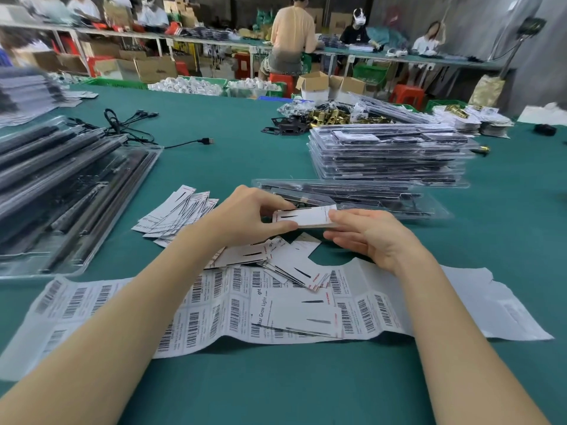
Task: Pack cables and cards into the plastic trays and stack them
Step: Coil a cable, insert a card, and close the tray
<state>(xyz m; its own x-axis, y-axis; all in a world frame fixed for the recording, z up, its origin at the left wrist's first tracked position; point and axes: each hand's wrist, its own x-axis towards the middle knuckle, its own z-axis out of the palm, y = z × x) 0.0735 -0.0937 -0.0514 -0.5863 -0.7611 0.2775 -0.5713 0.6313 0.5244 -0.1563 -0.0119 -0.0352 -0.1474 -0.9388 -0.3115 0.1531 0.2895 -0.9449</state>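
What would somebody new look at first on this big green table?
Probably the two hands in the middle: the left hand and right hand hold a white card between them. Under them lie loose cards and a long sheet of barcode labels. Behind on the right stands a tall stack of clear plastic trays.

loose paper cards (181, 210) at 10 o'clock of held card (303, 216) | clear plastic tray (352, 197) behind it | tray stack (389, 154) at 1 o'clock | barcode label sheet (214, 305) at 6

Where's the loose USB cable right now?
In the head view the USB cable lies on the green table, far left of centre, just beyond the left stack of trays.
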